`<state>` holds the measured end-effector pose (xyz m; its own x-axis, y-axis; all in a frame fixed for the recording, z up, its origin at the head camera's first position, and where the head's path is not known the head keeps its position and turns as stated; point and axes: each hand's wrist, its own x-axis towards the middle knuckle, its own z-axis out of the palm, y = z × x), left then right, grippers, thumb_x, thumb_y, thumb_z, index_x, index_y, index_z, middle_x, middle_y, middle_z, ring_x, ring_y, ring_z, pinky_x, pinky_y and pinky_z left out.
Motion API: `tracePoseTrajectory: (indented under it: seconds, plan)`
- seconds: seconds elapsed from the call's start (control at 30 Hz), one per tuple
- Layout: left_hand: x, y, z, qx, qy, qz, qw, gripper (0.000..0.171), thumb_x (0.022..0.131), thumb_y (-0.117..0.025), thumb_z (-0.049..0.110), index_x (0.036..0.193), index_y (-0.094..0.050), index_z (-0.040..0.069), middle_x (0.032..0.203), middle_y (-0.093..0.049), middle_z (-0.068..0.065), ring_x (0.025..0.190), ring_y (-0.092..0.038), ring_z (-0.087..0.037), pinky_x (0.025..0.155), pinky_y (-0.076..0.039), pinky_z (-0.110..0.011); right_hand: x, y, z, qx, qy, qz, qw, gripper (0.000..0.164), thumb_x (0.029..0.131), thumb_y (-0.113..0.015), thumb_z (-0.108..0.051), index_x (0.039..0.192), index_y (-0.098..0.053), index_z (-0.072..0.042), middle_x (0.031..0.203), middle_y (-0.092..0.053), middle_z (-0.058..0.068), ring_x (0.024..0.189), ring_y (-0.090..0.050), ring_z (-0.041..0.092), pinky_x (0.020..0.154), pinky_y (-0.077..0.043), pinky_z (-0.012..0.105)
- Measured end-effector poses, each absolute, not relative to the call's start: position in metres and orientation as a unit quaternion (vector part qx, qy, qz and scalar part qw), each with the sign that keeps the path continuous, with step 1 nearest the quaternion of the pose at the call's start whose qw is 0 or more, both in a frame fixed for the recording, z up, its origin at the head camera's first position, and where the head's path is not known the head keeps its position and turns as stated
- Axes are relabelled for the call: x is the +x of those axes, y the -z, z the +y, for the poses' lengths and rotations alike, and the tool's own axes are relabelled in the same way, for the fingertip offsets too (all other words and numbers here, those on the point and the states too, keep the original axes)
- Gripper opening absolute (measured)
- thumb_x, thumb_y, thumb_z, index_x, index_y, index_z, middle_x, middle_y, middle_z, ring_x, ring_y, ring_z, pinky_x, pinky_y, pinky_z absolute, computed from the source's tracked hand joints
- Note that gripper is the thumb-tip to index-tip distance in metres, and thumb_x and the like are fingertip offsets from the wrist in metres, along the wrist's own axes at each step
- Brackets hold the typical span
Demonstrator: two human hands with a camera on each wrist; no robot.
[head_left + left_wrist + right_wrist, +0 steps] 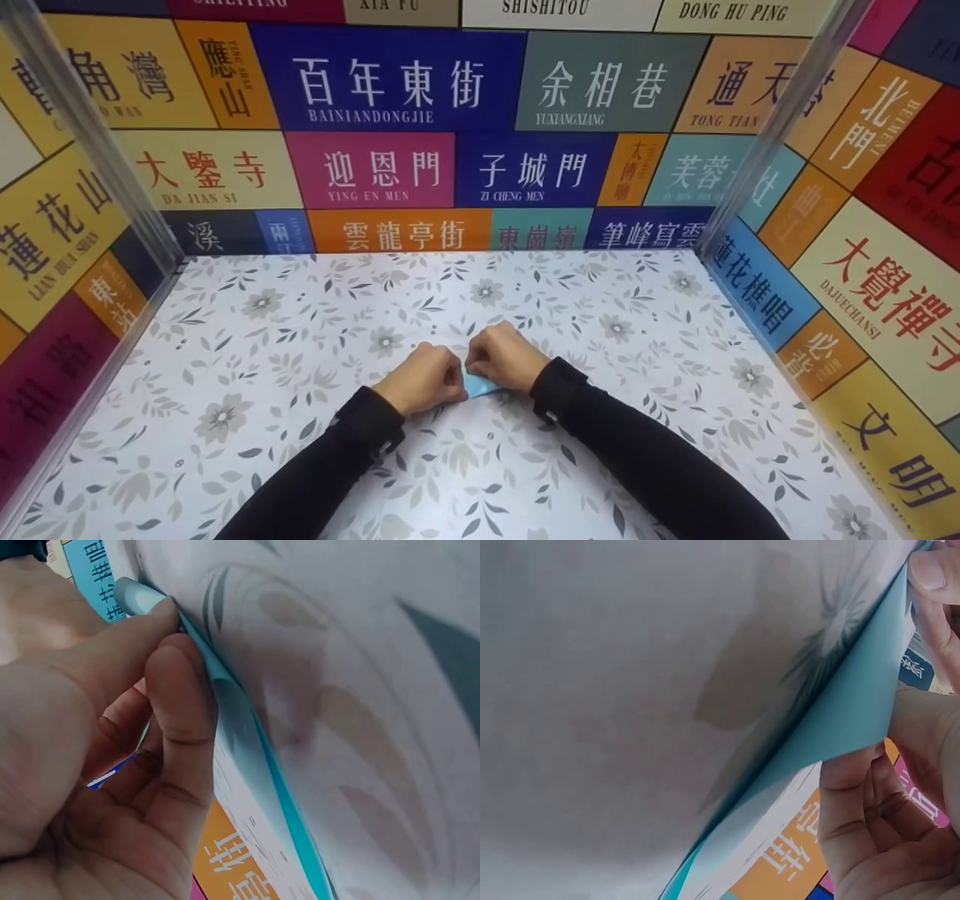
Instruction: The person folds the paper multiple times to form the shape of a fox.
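Observation:
A small light blue sheet of paper (480, 387), partly hidden by the hands, lies low over the middle of the tabletop. At its left end my left hand (426, 379) pinches the edge between thumb and fingers. My right hand (506, 356) grips a raised part of the sheet, just right of the left hand. In the left wrist view, the paper (236, 716) runs as a folded strip past the fingertips. In the right wrist view, a flap of the blue paper (855, 694) stands up from the table, its corner held by the right thumb and fingers.
The table (315, 465) has a white floral covering. Panels of coloured blocks with Chinese lettering (390, 82) stand at the back and both sides. Clear upright strips mark the left (97, 150) and right (787, 97) corners.

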<state>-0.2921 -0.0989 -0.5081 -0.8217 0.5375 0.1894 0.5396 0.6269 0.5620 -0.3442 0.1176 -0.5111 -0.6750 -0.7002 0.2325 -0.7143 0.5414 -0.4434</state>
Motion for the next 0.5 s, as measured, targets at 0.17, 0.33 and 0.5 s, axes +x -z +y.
tracePoseTrajectory:
  seconds: [0.17,0.33,0.5]
  plan:
    - [-0.289,0.509,-0.106,-0.283,0.306,-0.909,-0.015,0.018,0.088,-0.097,0.003,0.079,-0.082,0.007,0.069,-0.076,-0.001,0.063,-0.056,-0.006,0.065,-0.049,-0.023,-0.343,0.513,0.117,0.397,-0.265,-0.879,0.002,0.006,0.094,-0.091,0.001,0.093,-0.09,-0.004,0.089,-0.088,0.009,0.086,-0.083,0.028,0.082,-0.068,0.037]
    - [-0.288,0.509,-0.109,-0.279,0.301,-0.912,-0.014,0.018,0.088,-0.096,0.003,0.079,-0.082,0.008,0.07,-0.077,0.0,0.064,-0.058,-0.006,0.066,-0.051,-0.024,-0.343,0.511,0.117,0.394,-0.262,-0.881,0.004,0.006,0.094,-0.091,0.002,0.092,-0.089,-0.004,0.089,-0.088,0.009,0.085,-0.083,0.027,0.081,-0.067,0.036]
    - [-0.288,0.507,-0.111,-0.28,0.296,-0.913,-0.019,0.018,0.089,-0.096,0.005,0.079,-0.082,0.009,0.07,-0.077,0.0,0.063,-0.056,-0.005,0.065,-0.049,-0.022,-0.343,0.51,0.116,0.393,-0.266,-0.88,0.008,0.008,0.092,-0.092,0.002,0.09,-0.089,-0.004,0.087,-0.088,0.008,0.081,-0.081,0.025,0.076,-0.065,0.032]
